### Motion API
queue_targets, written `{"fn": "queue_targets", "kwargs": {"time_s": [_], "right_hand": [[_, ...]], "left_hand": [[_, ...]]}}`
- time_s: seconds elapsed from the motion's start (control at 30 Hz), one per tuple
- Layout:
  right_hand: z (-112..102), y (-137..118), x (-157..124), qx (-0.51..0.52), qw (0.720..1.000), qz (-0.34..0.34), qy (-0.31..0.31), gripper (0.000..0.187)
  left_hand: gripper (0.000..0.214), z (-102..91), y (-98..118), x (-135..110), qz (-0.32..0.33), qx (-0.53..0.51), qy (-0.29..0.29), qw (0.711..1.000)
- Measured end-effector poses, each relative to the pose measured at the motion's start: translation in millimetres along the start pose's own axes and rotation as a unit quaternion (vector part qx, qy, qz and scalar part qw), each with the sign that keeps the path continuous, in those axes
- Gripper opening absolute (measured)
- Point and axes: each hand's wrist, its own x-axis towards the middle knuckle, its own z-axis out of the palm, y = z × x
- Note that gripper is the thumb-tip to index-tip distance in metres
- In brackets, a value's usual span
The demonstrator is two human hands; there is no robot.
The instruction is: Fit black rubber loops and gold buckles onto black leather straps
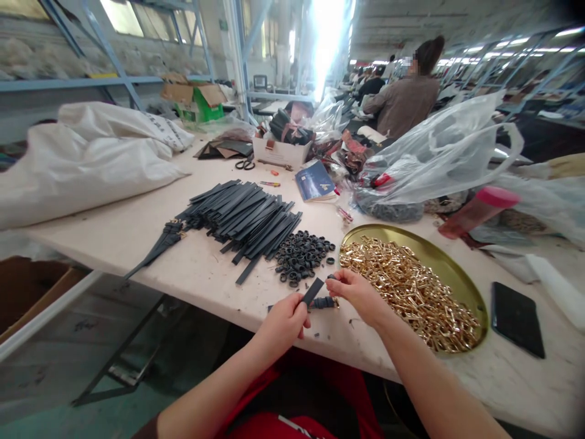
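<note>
Strap in curled left hand, loop in pinched right hand

Loops between strips and tray

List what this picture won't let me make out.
In the head view:
Dark strip: near end hidden by the left hand.
Small dark piece: partly covered by the right hand; exact shape unclear.
Gold metal pieces: lower ones buried under others.
Cardboard box: cut off by the left edge.
Blue booklet: cover print too small.
</note>
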Motion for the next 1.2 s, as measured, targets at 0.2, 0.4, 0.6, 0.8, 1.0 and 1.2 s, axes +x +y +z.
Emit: {"fn": "queue_targets", "kwargs": {"time_s": [0.2,0.4,0.6,0.8,1.0,1.2], "right_hand": [[18.0,-3.9,-23.4,0.321,0.944,0.077,-0.005,0.025],[18.6,-1.3,-33.9,0.241,0.970,0.026,-0.025,0.023],[15.6,-0.3,-39.5,0.228,0.971,0.037,-0.062,0.021],[13.8,1.5,-41.2,0.222,0.971,0.049,-0.075,0.021],[10.9,-1.1,-42.0,0.169,0.978,0.065,-0.103,0.017],[29.7,-9.1,-42.3,0.170,0.979,0.059,-0.090,0.021]], "left_hand": [[0.027,-1.1,3.7,-4.2,0.040,0.177,0.026,0.983],[0.030,-13.7,13.1,-9.1,0.058,0.248,-0.034,0.966],[0.033,-20.8,20.4,-7.3,0.067,0.268,-0.101,0.956],[0.034,-10.8,9.0,-2.1,0.040,0.290,-0.095,0.952],[0.031,-16.3,19.2,-1.2,0.037,0.304,-0.127,0.943],[0.034,-7.4,18.0,1.6,0.017,0.212,-0.073,0.974]]}}
